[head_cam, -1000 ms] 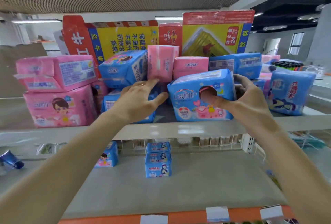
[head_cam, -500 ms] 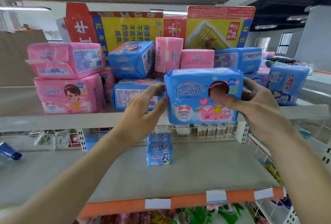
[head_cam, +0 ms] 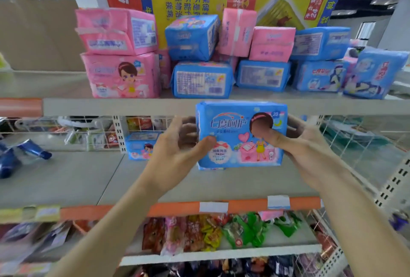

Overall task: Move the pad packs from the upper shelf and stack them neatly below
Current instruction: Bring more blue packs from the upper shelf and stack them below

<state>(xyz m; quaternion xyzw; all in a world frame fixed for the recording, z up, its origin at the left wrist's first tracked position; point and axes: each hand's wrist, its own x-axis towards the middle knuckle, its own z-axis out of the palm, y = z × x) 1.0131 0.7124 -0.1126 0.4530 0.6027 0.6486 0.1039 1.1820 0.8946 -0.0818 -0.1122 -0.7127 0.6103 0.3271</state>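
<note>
A blue pad pack (head_cam: 230, 128) hangs in front of the lower shelf (head_cam: 66, 179), just under the upper shelf's edge (head_cam: 133, 106). My left hand (head_cam: 175, 154) grips its left side and my right hand (head_cam: 304, 146) grips its right side, thumb on the front. Behind it, a small stack of blue packs is almost fully hidden; only a sliver (head_cam: 210, 168) shows. Another blue pack (head_cam: 142, 146) stands at the lower shelf's back. Several pink packs (head_cam: 119, 75) and blue packs (head_cam: 202, 79) remain piled on the upper shelf.
Red and yellow cartons (head_cam: 190, 4) stand behind the upper packs. Blue tubes (head_cam: 31, 150) lie at the lower shelf's left. White wire mesh (head_cam: 355, 143) walls the right side. Snack bags (head_cam: 221, 232) fill the shelf underneath, behind an orange price strip (head_cam: 173, 208).
Both hands have carried the blue pack down from the upper shelf level to in front of the lower shelf. The view has tilted downward with it.
</note>
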